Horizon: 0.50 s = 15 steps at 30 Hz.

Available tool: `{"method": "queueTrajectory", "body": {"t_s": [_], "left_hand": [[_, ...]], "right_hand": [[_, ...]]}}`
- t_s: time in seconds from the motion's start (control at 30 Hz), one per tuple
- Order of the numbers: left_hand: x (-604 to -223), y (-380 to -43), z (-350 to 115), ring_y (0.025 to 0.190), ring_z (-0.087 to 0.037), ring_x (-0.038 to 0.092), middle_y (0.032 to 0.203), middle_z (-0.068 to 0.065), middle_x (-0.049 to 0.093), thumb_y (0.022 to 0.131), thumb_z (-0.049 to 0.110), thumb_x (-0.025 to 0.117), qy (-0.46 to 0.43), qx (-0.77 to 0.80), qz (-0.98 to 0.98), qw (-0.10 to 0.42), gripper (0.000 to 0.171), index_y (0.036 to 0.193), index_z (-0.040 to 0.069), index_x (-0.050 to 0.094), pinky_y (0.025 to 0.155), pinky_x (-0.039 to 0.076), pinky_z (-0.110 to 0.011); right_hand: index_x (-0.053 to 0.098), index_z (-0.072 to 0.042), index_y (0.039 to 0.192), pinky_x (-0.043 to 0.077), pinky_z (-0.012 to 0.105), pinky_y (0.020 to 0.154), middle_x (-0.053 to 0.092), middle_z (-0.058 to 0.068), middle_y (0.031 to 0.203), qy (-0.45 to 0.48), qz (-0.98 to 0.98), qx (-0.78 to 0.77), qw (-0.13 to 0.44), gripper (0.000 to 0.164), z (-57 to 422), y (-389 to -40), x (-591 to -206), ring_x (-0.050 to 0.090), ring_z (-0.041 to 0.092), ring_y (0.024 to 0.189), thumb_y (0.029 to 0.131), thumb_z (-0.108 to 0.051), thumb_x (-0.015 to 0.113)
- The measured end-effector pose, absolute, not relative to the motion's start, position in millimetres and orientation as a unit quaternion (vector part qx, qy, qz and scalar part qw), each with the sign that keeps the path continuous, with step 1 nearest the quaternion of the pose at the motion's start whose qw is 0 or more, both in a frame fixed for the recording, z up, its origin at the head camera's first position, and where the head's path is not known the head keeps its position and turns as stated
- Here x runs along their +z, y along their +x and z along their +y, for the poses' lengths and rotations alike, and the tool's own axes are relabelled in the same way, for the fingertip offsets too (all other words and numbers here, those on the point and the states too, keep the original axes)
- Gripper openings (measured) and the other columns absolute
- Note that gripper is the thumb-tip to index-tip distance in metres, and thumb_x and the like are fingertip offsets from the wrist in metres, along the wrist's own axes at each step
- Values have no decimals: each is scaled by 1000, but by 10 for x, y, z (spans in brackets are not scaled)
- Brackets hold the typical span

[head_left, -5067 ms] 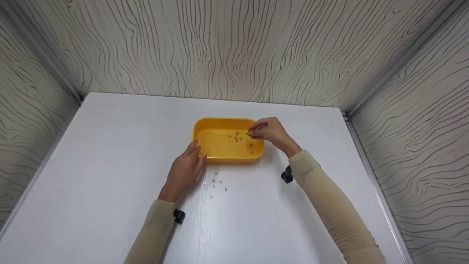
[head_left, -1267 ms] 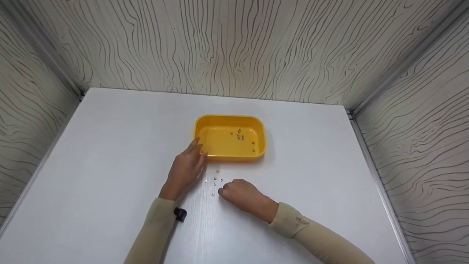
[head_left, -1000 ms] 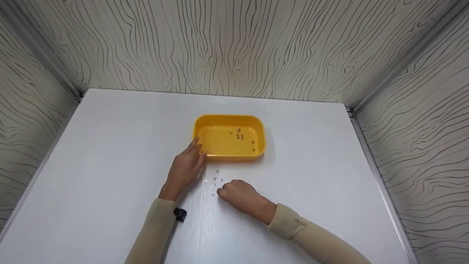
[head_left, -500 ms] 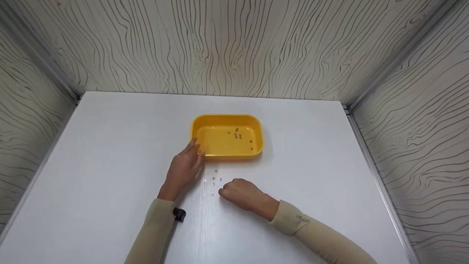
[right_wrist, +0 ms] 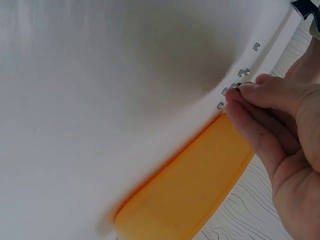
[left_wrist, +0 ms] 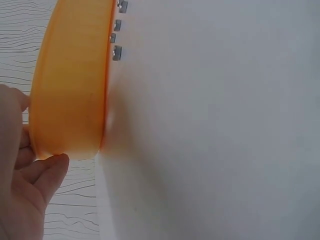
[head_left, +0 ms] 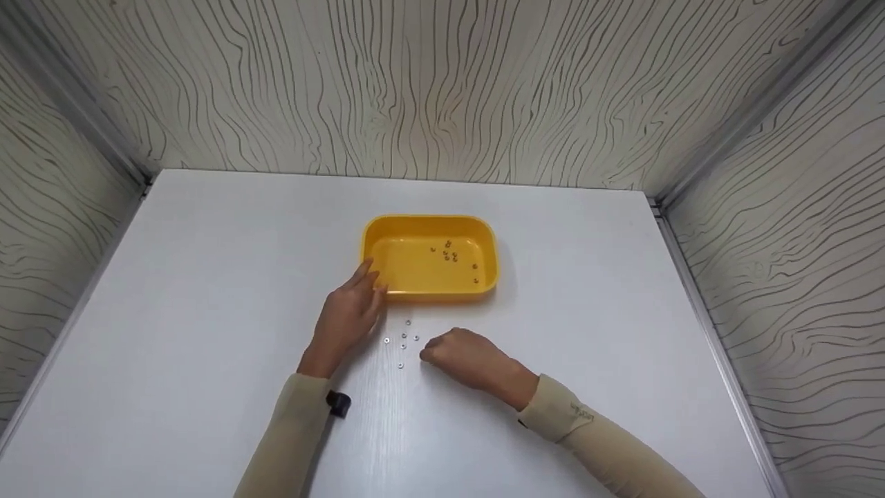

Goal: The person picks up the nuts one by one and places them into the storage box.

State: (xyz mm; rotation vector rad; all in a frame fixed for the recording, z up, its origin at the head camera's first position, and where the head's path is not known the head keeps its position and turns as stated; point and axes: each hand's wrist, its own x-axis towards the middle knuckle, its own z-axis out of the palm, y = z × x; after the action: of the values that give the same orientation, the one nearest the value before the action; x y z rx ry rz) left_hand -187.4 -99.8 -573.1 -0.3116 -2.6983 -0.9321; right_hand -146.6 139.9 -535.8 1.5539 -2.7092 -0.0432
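Note:
My left hand (head_left: 348,315) grips the near left corner of a yellow plastic bin (head_left: 429,296), fingers over the rim and thumb on the outer wall; the left wrist view shows that thumb (left_wrist: 54,175) against the wall. Several small metal nuts (head_left: 446,253) lie inside, mostly toward the right side. On the table in front of the bin, several more nuts (head_left: 404,335) are scattered. Just right of these, my right hand (head_left: 470,356) has its fingers curled. In the right wrist view, its thumb and forefinger (right_wrist: 245,95) pinch one nut (right_wrist: 238,86), partly hidden by the fingertips.
The white table (head_left: 228,277) reaches back to a wall panel (head_left: 415,90) with a wood-grain pattern. Similar panels stand at the left and right. A black wrist device (head_left: 339,404) sits at the left cuff.
Earlier my right hand was over the bin's right end; it then came down to the loose nuts and picked one up. Lately it has shifted slightly right and back. The left hand stays put.

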Motion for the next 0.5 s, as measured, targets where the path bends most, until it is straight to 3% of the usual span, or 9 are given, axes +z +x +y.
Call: {"method": "queueTrajectory", "body": {"t_s": [0.3,0.5], "left_hand": [[-5746,-1871,-992,137,-31,62,159,-10,54,108,33,58,-101,-316,-934,134,44,139,3,66,112,53,-43],[-5752,-1880,-1000,138,-32,61,160,-9,53,109,35,58,-100,-320,-933,130,46,140,3,65,113,53,-43]], "right_hand": [[83,-10,109,64,26,88,84,-1,104,503,-858,106,-17,28,1554,-1532,-5236,80,12,99,89,6,74],[83,-7,107,65,26,85,84,3,103,474,-855,211,-14,31,1634,-1623,-5131,80,14,98,88,12,69]]}}
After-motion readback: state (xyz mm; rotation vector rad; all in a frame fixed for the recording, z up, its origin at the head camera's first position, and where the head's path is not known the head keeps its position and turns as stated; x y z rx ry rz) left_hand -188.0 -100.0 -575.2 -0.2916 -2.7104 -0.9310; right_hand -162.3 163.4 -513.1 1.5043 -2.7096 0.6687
